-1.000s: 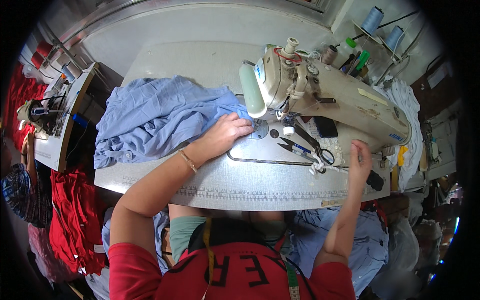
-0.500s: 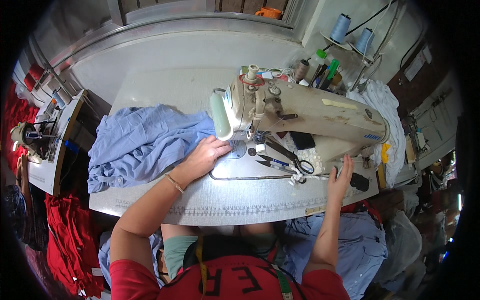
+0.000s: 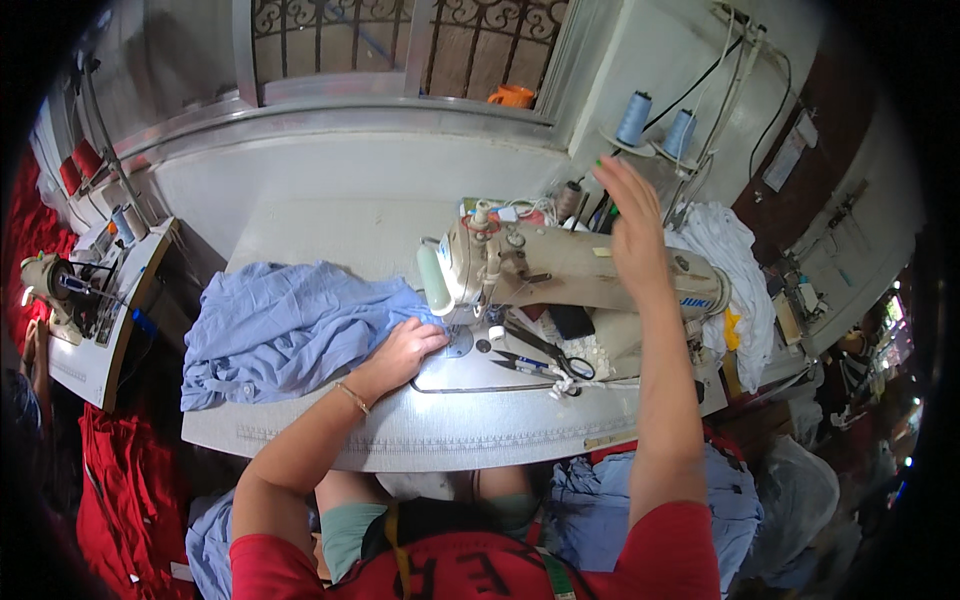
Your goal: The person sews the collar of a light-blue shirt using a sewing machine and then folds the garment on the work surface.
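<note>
The left hand (image 3: 412, 348) and right hand (image 3: 638, 225) are well apart: the left rests at the near right end of the blue cloth (image 3: 285, 330), fingertips beside the needle plate (image 3: 460, 345) — whether they pinch the cloth I cannot tell — and most of the cloth spreads over the counter (image 3: 480, 435) to that hand's left. The right is raised at the machine (image 3: 565, 262), fingers outstretched, nothing visibly gripped, two blue spools (image 3: 633, 118) near its fingertips in view. Between both hands lie scissors (image 3: 552, 352).

Orange mug (image 3: 513, 97) at the window (image 3: 413, 55), red cloth (image 3: 125, 510) lower left.
</note>
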`<state>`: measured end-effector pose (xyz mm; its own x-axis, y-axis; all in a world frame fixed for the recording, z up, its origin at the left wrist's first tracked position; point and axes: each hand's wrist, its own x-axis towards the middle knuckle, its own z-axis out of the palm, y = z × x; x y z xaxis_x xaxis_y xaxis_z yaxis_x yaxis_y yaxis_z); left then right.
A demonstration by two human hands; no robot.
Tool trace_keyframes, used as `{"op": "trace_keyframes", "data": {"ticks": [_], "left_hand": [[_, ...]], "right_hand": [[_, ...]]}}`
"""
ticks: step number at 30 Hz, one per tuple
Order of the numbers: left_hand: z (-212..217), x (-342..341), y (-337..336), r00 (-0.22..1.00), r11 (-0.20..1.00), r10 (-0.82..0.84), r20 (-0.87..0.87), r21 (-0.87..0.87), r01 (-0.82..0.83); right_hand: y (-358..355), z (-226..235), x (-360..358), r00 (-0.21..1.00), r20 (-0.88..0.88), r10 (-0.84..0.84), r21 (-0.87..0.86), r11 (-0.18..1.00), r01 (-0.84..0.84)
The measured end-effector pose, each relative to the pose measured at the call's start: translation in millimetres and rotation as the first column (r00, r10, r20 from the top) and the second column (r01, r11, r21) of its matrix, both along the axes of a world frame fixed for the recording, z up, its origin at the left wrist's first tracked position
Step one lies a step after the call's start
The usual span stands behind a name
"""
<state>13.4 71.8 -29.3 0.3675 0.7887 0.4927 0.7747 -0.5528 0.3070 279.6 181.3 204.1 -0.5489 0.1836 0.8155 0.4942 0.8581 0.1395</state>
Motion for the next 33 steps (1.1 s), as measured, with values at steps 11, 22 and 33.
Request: {"op": "trace_keyframes", "data": {"ticks": [11, 22, 33], "left_hand": [[1.9, 3.6, 3.9, 0.999, 0.999, -0.024, 0.046, 0.039, 0.022], [0.8, 1.7, 4.9, 0.999, 1.000, -0.019, 0.034, -0.012, 0.019], [-5.8, 2.2, 14.1, 0.999, 0.999, -0.028, 0.016, -0.023, 0.029]], "right_hand": [[78.9, -20.3, 30.6, 0.975, -0.213, 0.055, -0.595, 0.785, -0.174], [-26.0, -192.6, 164.3, 0.834, -0.160, -0.529, -0.504, 0.770, 0.392], [-35.4, -225.6, 162.6, 0.774, 0.006, -0.633, -0.348, 0.724, 0.595]]}}
